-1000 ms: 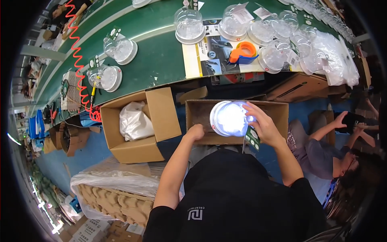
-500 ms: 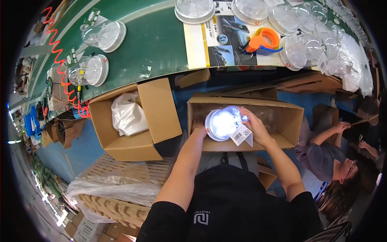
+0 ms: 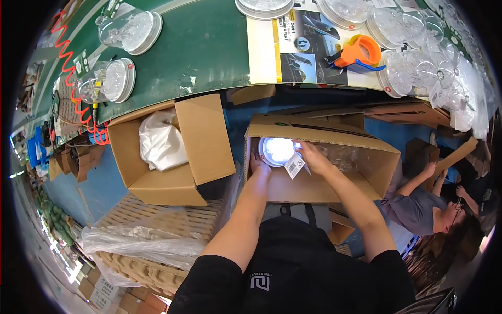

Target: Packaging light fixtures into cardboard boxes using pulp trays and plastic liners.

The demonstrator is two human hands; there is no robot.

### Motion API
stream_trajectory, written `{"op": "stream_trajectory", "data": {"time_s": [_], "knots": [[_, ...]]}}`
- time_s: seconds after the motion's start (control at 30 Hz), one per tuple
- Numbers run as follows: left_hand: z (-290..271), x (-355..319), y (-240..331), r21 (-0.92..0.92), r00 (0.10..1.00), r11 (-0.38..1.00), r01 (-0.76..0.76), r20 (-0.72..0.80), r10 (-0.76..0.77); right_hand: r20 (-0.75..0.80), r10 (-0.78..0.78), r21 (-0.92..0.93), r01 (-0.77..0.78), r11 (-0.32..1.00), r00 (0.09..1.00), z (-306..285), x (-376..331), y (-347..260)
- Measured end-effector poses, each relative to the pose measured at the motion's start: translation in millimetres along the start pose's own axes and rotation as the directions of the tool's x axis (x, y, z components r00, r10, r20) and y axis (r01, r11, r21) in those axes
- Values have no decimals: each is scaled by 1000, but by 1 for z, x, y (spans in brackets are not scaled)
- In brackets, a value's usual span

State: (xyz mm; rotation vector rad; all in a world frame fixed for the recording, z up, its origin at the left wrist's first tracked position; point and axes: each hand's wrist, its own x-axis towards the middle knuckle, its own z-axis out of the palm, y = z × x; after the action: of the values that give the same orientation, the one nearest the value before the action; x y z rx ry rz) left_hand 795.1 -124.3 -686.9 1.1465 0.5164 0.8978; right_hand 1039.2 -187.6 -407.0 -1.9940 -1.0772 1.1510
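Note:
A clear domed light ornament [image 3: 278, 152] glows bright white inside the open cardboard box [image 3: 340, 194] in front of me. Its round base faces left, and a white barcode tag [image 3: 294, 165] hangs from its narrow end. My right hand [image 3: 312, 157] is closed around that narrow end, on the right. At the box's left wall, my left hand [image 3: 259, 163] lies beside the base with its fingers stretched out, partly in shadow. Some clear plastic [image 3: 345, 157] shows deeper in the box, right of the ornament.
Left stands another open box [image 3: 167, 194] with a white plastic bag [image 3: 161, 144]. Across the green bench [image 3: 209, 57] are several unlit domes [image 3: 130, 31] and an orange tape dispenser [image 3: 361, 52]. Below left lie moulded trays [image 3: 151, 267] under plastic film. Another person [image 3: 418, 209] works at right.
The lit ornament has moved left and slightly up, deeper into the box, with my right hand on it. My left hand is now closer to its base. The whole view has shifted a little.

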Motion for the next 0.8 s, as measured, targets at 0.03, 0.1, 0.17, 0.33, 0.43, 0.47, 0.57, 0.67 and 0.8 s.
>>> {"op": "stream_trajectory", "data": {"time_s": [0.03,0.1,0.17,0.33,0.43,0.47,0.57,0.67,0.8], "knots": [[18,-2,-25,-13,994,998,60,88,-58,-90,-27,91,35,995,996,-1,-5,26],[-37,-30,-26,137,990,987,84,101,-98,110,86,39,-91,995,990,11,21,6],[-74,-47,-23,256,979,958,132,120,-167,313,307,-16,-318,948,899,10,40,-22],[-52,-25,-39,395,871,884,248,310,-382,284,287,-221,-229,948,915,1,35,5],[-43,-19,-19,538,818,805,251,327,-474,154,217,-163,-191,968,964,19,43,-6],[-34,-19,-12,564,791,784,259,342,-507,187,147,-100,-130,986,971,26,42,0],[-4,-1,17,657,698,711,251,386,-603,297,-73,-154,123,980,952,29,45,-3],[32,27,57,745,601,634,209,413,-684,394,-98,-280,221,934,914,35,51,4],[70,81,115,858,482,494,140,377,-791,441,-190,-440,395,806,877,42,54,-10]]}}
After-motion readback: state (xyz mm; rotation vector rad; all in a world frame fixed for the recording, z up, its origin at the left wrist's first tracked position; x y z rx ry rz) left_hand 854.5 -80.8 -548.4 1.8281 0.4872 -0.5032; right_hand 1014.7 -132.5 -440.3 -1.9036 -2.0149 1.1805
